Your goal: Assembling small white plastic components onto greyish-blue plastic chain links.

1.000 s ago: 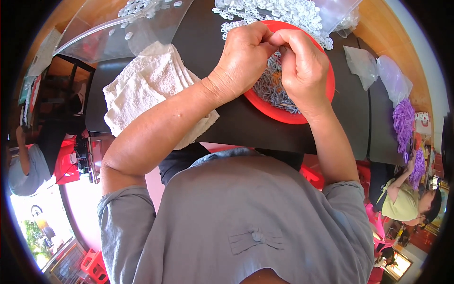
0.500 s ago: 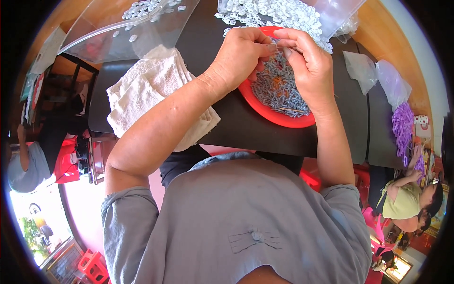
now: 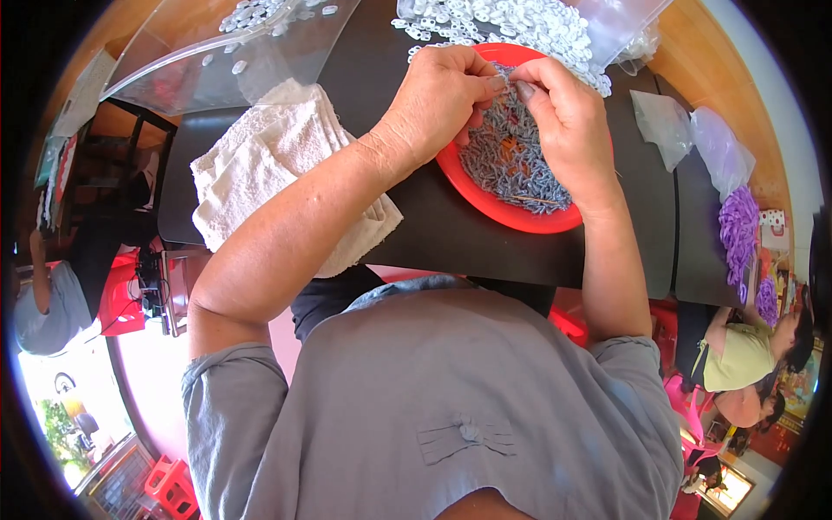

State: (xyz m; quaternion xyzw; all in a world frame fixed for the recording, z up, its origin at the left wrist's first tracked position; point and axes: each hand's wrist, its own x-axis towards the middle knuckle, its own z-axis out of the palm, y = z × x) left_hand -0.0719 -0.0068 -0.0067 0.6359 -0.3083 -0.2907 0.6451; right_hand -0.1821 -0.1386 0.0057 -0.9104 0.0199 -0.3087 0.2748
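Over the far half of a red bowl [image 3: 533, 223], the fingertips of both my hands meet. My left hand [image 3: 438, 97] pinches thumb against forefinger, its other fingers curled under. Close by, my right hand [image 3: 568, 130] pinches with thumb and forefinger too. Whatever lies between the fingertips is too small to name. Many short grey-blue cord-like pieces [image 3: 498, 173] fill the bowl, with some orange showing among them. A thin tan stick [image 3: 537, 201] lies across these pieces near the bowl's near rim.
Left of the bowl lies a crumpled whitish towel [image 3: 269, 156] on the dark table [image 3: 468, 251]. Beyond are a clear plastic bin [image 3: 173, 65] and a heap of small white pieces [image 3: 529, 35]. Plastic bags [image 3: 663, 126] and purple strands [image 3: 739, 230] lie right. Another person [image 3: 737, 360] is at far right.
My right hand's fingers have curled in, its forefinger now lower and nearer the left fingertips. At the right, the other person's arm and the purple strands have shifted.
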